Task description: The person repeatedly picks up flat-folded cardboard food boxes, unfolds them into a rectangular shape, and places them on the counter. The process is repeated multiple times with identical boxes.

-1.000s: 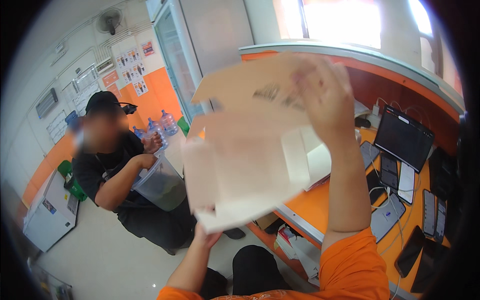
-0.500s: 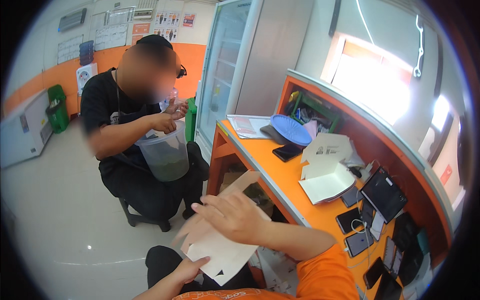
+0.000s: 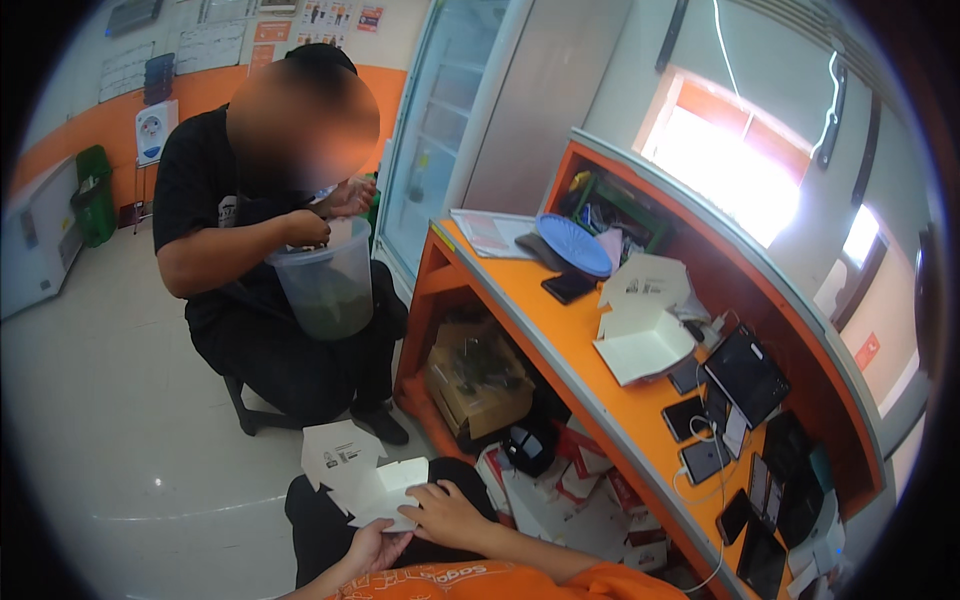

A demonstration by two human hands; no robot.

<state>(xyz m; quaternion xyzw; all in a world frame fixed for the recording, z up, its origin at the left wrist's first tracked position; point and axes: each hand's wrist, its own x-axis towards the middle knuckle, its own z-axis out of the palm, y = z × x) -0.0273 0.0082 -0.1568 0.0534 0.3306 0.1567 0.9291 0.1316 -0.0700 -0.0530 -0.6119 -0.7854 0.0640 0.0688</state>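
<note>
A white cardboard box [image 3: 360, 478], partly unfolded with its flap open, rests low over my lap. My left hand [image 3: 372, 548] supports it from underneath. My right hand [image 3: 447, 512] presses on its right side, fingers curled over the edge. Another open white box [image 3: 642, 322] of the same kind sits on the orange counter [image 3: 520, 300] to my right.
A person in black sits opposite on a stool, both hands over a clear plastic bucket [image 3: 326, 285] on their lap. The counter holds several phones, a tablet [image 3: 748, 375], a blue plate [image 3: 574, 245] and papers. Cardboard boxes [image 3: 478, 375] crowd the space under it. A glass-door fridge [image 3: 440, 130] stands behind.
The box has come down from in front of my face to my lap. My view has swung toward the seated person and the counter.
</note>
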